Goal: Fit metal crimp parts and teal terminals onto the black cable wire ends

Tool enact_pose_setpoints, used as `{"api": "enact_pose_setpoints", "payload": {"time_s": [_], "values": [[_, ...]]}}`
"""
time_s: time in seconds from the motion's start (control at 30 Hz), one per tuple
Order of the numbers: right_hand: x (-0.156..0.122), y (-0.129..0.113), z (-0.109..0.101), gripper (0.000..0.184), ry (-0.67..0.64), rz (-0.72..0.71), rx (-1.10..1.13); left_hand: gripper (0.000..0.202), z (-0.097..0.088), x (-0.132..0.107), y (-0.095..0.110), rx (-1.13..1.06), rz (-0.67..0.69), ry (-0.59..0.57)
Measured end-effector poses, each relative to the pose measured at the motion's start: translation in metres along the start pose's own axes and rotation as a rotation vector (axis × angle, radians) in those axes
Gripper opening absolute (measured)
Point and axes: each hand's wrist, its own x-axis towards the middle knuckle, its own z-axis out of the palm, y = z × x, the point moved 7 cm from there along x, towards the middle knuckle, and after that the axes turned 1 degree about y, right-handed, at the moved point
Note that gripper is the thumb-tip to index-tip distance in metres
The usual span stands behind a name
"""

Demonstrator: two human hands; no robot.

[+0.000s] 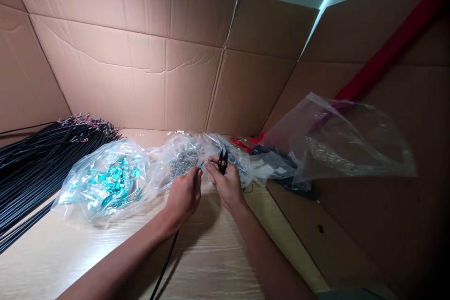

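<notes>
My left hand (183, 194) is closed in a pinch on the end of a thin black cable (165, 262), which runs down under my forearm toward me. My right hand (227, 183) is closed around small black pliers (222, 161), whose jaws stick up above the fingers. The fingertips of both hands meet over the cable's tip, above the light wooden table (211, 253). Just behind them lies a clear bag of small metal parts (183, 161).
A clear bag of teal pieces (108, 183) lies to the left. A bundle of black cables (38, 159) covers the left table edge. A large crumpled clear bag (337, 140) stands at right. Cardboard walls (140, 79) enclose the table on three sides.
</notes>
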Motion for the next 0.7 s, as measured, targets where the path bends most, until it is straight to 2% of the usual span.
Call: {"api": "enact_pose_setpoints", "payload": {"time_s": [0.17,0.3,0.7], "values": [[-0.004,0.01,0.006,0.114,-0.021,0.133,-0.017,0.028,0.002,-0.01,-0.009,0.158,0.036,0.034],[-0.006,0.011,0.007,0.113,-0.038,0.125,-0.055,0.024,0.003,-0.016,-0.015,0.245,0.027,-0.008],[-0.007,0.001,0.007,0.109,-0.111,0.053,-0.16,0.028,-0.005,-0.02,-0.002,0.024,0.119,0.012]]}}
